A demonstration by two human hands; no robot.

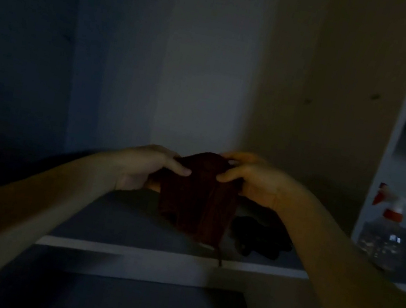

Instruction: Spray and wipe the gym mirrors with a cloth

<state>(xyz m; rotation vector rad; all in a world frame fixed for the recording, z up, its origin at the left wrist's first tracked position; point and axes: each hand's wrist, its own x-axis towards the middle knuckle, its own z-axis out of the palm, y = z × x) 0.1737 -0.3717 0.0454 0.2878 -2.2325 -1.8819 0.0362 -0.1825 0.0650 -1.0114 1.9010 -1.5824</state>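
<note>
Left hand (145,168) and right hand (251,181) pinching dark red cloth (196,201) above shelf (125,251); I'd fold flat pad, then fetch spray bottle (382,239).

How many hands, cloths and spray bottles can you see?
2 hands: left hand, right hand
1 cloth, dark red, held by both hands
1 spray bottle
Total: 4
</note>
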